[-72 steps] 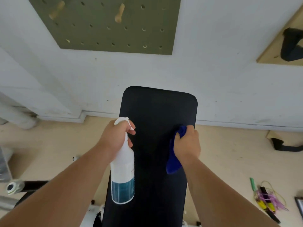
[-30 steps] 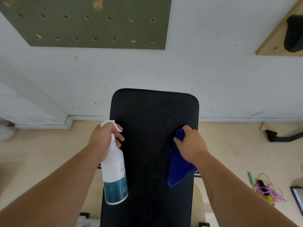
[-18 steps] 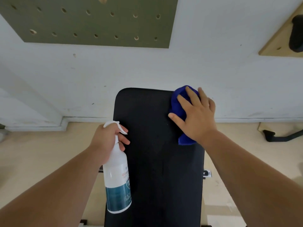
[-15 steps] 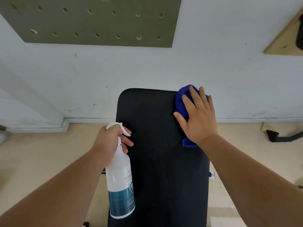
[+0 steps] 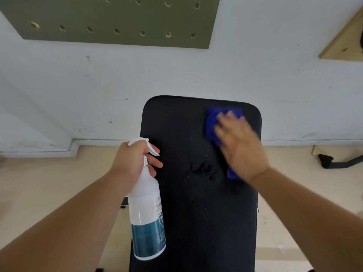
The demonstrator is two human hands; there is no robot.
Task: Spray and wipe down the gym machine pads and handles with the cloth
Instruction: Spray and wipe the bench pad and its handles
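A long black bench pad (image 5: pixel 176 222) runs away from me toward the wall. My left hand (image 5: pixel 133 160) grips the neck of a white spray bottle (image 5: pixel 147 218) with a teal label, held over the pad's left edge. My right hand (image 5: pixel 239 148) lies flat, fingers spread, pressing a blue cloth (image 5: pixel 213 122) onto the pad's far right part; hand and cloth are motion-blurred. A wet patch of droplets (image 5: pixel 202 169) sits on the pad just left of the cloth.
A white wall (image 5: pixel 117 85) stands right behind the pad's far end, with a green pegboard (image 5: pixel 117 18) above. Beige floor (image 5: pixel 39 183) lies on both sides. A black bracket (image 5: pixel 332 162) sits on the floor at the right.
My right hand went from holding the bunched cloth at the pad's right edge to pressing it flat at the far right corner, then slid slightly inward. The bottle stayed at the left edge.
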